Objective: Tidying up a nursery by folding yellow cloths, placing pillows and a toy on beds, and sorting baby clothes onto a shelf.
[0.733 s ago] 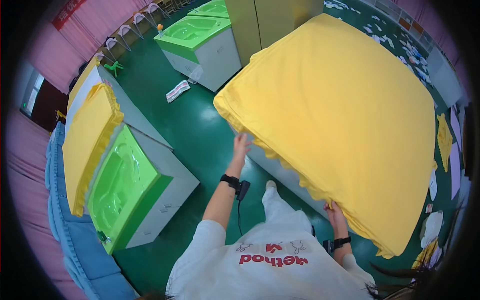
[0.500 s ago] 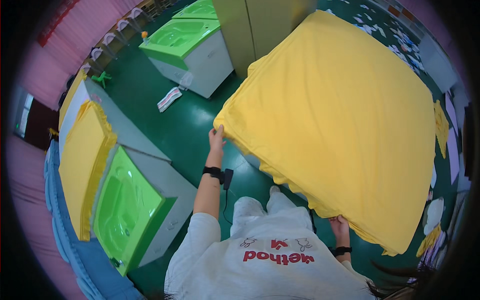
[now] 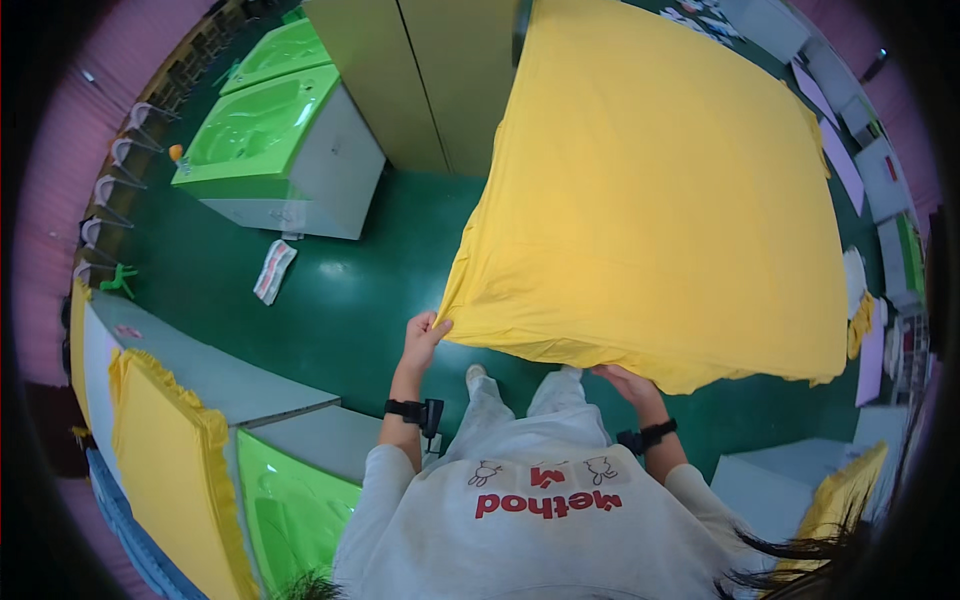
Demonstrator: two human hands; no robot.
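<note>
A large yellow cloth (image 3: 660, 190) is spread over a big table in front of me, its near edge hanging over the side. My left hand (image 3: 423, 338) pinches the cloth's near left corner. My right hand (image 3: 626, 382) grips the hanging near edge further right, partly tucked under the fabric. Both wrists carry black bands. My white sweatshirt with red print fills the bottom of the view.
The floor (image 3: 350, 290) is dark green. A white cabinet with a green basin (image 3: 260, 130) stands at the far left, an olive cupboard (image 3: 430, 80) beside the table. A white packet (image 3: 273, 270) lies on the floor. Another yellow cloth (image 3: 160, 460) and green basin (image 3: 290, 500) are at my left.
The view has swung so the table now sits straight ahead. My right hand has slid left along the cloth's near edge, closer to my left hand, which still holds the corner.
</note>
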